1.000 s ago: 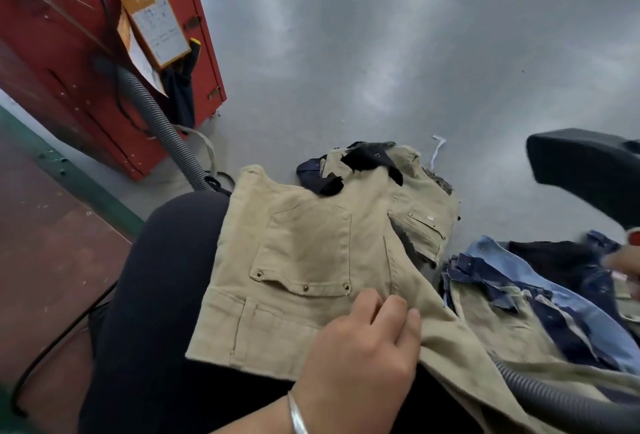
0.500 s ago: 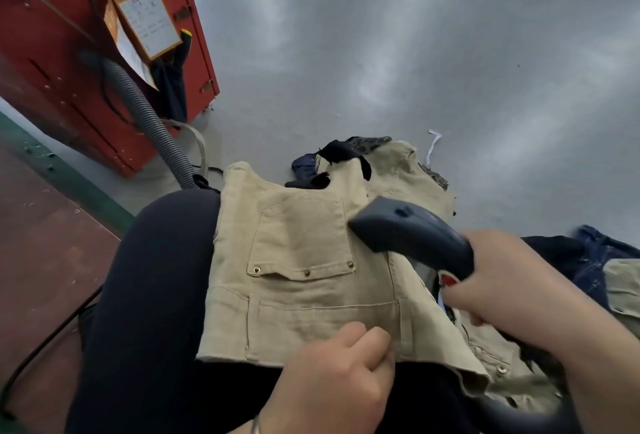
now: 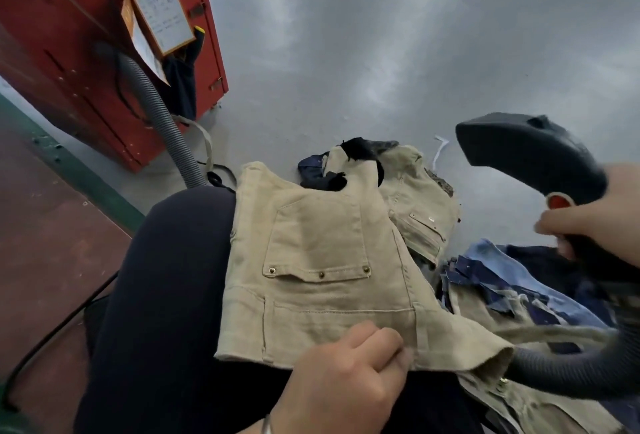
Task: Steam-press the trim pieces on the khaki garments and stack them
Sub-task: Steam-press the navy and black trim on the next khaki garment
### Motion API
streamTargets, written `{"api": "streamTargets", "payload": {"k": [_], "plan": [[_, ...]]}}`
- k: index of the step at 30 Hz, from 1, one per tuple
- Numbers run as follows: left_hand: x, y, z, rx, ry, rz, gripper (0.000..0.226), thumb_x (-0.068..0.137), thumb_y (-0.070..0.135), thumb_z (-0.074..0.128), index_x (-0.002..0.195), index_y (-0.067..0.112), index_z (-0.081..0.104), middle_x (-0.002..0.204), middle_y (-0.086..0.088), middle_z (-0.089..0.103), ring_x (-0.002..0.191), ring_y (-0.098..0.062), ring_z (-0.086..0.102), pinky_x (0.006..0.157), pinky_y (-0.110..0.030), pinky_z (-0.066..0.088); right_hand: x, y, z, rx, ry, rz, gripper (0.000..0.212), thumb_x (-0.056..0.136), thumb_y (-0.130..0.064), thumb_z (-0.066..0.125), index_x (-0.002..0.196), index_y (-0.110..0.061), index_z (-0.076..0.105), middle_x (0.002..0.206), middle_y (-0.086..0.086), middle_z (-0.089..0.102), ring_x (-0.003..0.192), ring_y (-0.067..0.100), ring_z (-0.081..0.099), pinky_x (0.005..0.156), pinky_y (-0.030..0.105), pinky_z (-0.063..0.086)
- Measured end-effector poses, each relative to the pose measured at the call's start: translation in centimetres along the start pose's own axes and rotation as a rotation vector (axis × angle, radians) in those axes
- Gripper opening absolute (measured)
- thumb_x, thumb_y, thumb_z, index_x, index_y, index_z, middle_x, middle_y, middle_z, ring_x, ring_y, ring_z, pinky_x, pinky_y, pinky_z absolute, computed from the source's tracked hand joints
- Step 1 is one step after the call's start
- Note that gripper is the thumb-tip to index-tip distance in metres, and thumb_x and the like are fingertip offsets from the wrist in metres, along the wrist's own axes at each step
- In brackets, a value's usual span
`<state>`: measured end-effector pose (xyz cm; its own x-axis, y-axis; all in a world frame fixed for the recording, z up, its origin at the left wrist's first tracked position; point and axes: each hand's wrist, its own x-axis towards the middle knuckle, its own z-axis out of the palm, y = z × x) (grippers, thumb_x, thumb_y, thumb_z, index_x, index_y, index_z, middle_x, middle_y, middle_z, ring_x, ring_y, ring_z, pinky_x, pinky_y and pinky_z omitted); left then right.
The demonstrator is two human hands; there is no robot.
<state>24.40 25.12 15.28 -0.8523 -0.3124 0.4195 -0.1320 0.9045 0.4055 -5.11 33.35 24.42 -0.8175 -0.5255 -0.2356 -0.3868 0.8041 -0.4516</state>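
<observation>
Item: khaki garment (image 3: 332,270), pocket side up with three rivets along the pocket flap, was laid flat across the lap of a seated person in dark trousers (image 3: 166,295). Its near hem was pinned by the left hand (image 3: 341,374), fingers curled and the cloth pinched at the fingertips; a thin bangle was seen at that wrist. The right hand (image 3: 595,211) was wrapped round the handle of a dark handheld steamer (image 3: 530,156), whose head was raised clear of the cloth, to the right of the garment and apart from it; a red button was visible just beside the thumb. A grey ribbed hose (image 3: 568,371) was trailed from below the steamer across the lower right. Further khaki pieces (image 3: 419,201) with black trim were heaped beyond the knee on the grey floor (image 3: 381,35), and blue denim pieces (image 3: 519,277) were piled at the right. A red cabinet (image 3: 69,62) bearing an orange-edged card (image 3: 159,7) and a second grey hose (image 3: 162,114) was recorded at upper left.
</observation>
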Motion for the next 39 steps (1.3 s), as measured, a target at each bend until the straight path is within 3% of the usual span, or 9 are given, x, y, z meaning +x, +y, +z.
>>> {"api": "streamTargets", "payload": {"k": [2, 4, 7, 13, 16, 24, 30, 36, 39], "plan": [[0.2, 0.0, -0.1, -0.02, -0.012, -0.034, 0.027, 0.089, 0.019, 0.051, 0.075, 0.019, 0.075, 0.075, 0.009, 0.066, 0.061, -0.01, 0.06, 0.035, -0.022, 0.043, -1.5, 2.9, 0.0, -0.137, -0.142, 0.024, 0.011, 0.073, -0.01, 0.079, 0.082, -0.012, 0.073, 0.063, 0.014, 0.071, 0.061, 0.037, 0.071, 0.06, 0.048, 0.059], [0.4, 0.0, -0.2, -0.05, -0.031, -0.024, 0.027, 0.088, 0.02, 0.051, 0.076, 0.02, 0.075, 0.078, 0.009, 0.067, 0.063, -0.01, 0.061, 0.036, -0.022, 0.044, -4.0, 4.1, 0.8, -0.234, -0.335, 0.042, 0.019, 0.078, -0.007, 0.075, 0.095, -0.016, 0.073, 0.083, 0.017, 0.076, 0.077, 0.035, 0.074, 0.066, 0.026, 0.058], [0.7, -0.2, -0.5, -0.142, -0.089, -0.048, 0.023, 0.081, 0.022, 0.053, 0.08, 0.024, 0.076, 0.085, 0.008, 0.067, 0.069, -0.01, 0.062, 0.04, -0.021, 0.046, -7.7, 1.8, 2.5, -0.274, -0.332, -0.042, 0.027, 0.058, -0.018, 0.073, 0.077, -0.037, 0.067, 0.054, 0.001, 0.07, 0.048, 0.015, 0.068, 0.047, 0.026, 0.051], [0.4, -1.1, -0.4, -0.271, -0.212, -0.056, 0.026, 0.065, 0.015, 0.075, 0.09, 0.024, 0.075, 0.094, 0.007, 0.064, 0.079, -0.013, 0.063, 0.052, -0.022, 0.05, -7.8, -2.8, 6.1, -0.202, -0.369, -0.063, 0.015, 0.067, -0.014, 0.07, 0.072, -0.022, 0.059, 0.05, -0.007, 0.064, 0.031, 0.007, 0.053, 0.038, 0.023, 0.044], [0.3, -0.8, -0.6, -0.281, -0.209, -0.075, 0.024, 0.069, 0.017, 0.072, 0.092, 0.024, 0.074, 0.096, 0.009, 0.064, 0.082, -0.011, 0.062, 0.053, -0.022, 0.051, -4.8, -4.5, 7.1, -0.126, -0.321, -0.089, 0.013, 0.074, -0.006, 0.067, 0.076, -0.015, 0.058, 0.037, -0.003, 0.056, 0.024, 0.006, 0.043, 0.031, 0.016, 0.031], [0.6, -0.2, -0.5, -0.042, -0.067, 0.033, 0.033, 0.093, 0.014, 0.047, 0.078, 0.02, 0.075, 0.084, 0.007, 0.068, 0.071, -0.014, 0.063, 0.053, -0.025, 0.05, -1.5, -4.6, 5.5, -0.017, -0.106, -0.046, 0.018, 0.069, -0.009, 0.073, 0.074, -0.017, 0.058, 0.04, 0.002, 0.061, 0.031, 0.016, 0.056, 0.042, 0.027, 0.048], [1.0, 1.0, -0.5, 0.203, -0.067, 0.088, 0.03, 0.08, 0.009, 0.049, 0.065, 0.022, 0.071, 0.07, 0.007, 0.066, 0.057, -0.014, 0.058, 0.044, -0.023, 0.043, -4.6, 1.7, 1.2, -0.234, 0.107, -0.118, 0.033, 0.053, -0.053, 0.054, 0.075, -0.031, 0.065, 0.061, -0.024, 0.066, 0.036, 0.004, 0.059, 0.039, 0.029, 0.051], [0.2, 2.9, 0.5, 0.253, -0.118, -0.143, 0.028, 0.078, 0.022, 0.05, 0.073, 0.016, 0.076, 0.061, 0.006, 0.064, 0.041, -0.01, 0.054, 0.036, -0.019, 0.031, -11.5, -1.5, 4.1, -0.502, -0.169, -0.345, 0.031, 0.048, -0.05, 0.037, 0.076, -0.041, 0.047, 0.056, -0.015, 0.049, 0.053, 0.007, 0.053, 0.045, 0.029, 0.044], [0.2, 3.1, 0.2, 0.216, -0.093, -0.198, 0.03, 0.074, 0.021, 0.046, 0.07, 0.017, 0.076, 0.063, 0.003, 0.067, 0.037, -0.012, 0.053, 0.033, -0.018, 0.032, -12.7, -5.0, 5.4, -0.617, -0.337, -0.327, 0.019, 0.064, -0.049, 0.04, 0.081, -0.041, 0.035, 0.079, -0.014, 0.054, 0.09, 0.006, 0.06, 0.08, 0.017, 0.039]]}}
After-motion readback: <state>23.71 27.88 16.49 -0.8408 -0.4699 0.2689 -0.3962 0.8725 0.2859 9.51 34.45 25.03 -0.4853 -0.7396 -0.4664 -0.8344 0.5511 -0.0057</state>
